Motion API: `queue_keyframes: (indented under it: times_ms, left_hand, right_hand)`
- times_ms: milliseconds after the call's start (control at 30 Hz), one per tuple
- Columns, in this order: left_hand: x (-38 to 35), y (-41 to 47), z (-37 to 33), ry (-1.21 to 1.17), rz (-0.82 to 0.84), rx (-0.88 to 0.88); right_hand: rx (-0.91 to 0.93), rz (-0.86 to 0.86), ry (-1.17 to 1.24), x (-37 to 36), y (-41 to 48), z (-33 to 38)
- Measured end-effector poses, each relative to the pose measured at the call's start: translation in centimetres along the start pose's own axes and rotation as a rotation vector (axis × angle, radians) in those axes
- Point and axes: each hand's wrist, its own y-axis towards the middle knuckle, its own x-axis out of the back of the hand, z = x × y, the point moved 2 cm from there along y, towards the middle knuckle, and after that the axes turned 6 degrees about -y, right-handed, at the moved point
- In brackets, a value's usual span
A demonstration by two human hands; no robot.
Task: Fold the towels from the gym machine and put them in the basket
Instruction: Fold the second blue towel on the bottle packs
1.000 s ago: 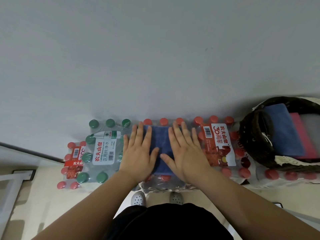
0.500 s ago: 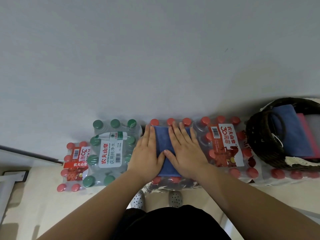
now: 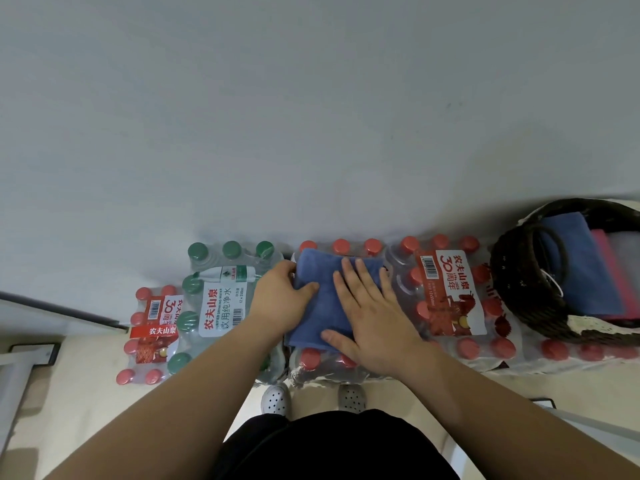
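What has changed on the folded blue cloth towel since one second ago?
The left hand slid left and now grips the left edge of the folded blue cloth towel, thumb on top. The right hand stays flat on it; the dark woven basket has not moved.

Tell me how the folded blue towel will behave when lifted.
Probably floppy: the blue towel drapes over the red bottle caps. Likely light, being thin cloth. Its layers may fall open unless the left hand pinches them together.
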Motion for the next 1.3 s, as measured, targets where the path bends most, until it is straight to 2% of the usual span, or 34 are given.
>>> queue_keyframes:
  times_ms: [300, 500, 633, 733, 900, 967, 1067, 1300]
  left_hand:
    - [3.0, 2.5, -0.7, 0.11, -0.051, -0.104]
    - [3.4, 0.4, -2.5, 0.054, -0.023, -0.117]
    - [3.4, -1.5, -4.5, -0.063, 0.115, -0.147]
    - [1.9, -2.3, -4.8, 0.087, 0.161, -0.29]
    - [-1.4, -3.0, -3.7, 0.423, 0.077, -0.462]
    - [-2.4, -3.2, -3.4, 0.451, 0.12, -0.461]
    - [-3.9, -3.7, -3.4, 0.554, 0.178, -0.423]
    - [-6.8, -4.8, -3.8, 0.685, 0.1, -0.415]
  right_hand:
    - [0.331, -0.022, -0.131, 0.7, -0.6, -2.4]
    - [0.327, -0.035, -0.115, -0.1, -0.9, -2.8]
    - [0.355, -0.024, -0.081, 0.0, -0.6, -3.3]
    - [0.389, -0.043, -0.046, 0.3, -0.5, -3.5]
    - [0.485, -0.088, 0.167, 1.5, -0.5, -4.0]
    - [0.48, -0.15, 0.287, 1.6, -0.6, -4.4]
    - [0.384, -0.297, 0.337, 0.7, -1.5, -5.5]
    - [0.21, -0.283, 0.449, 0.8, -3.6, -6.6]
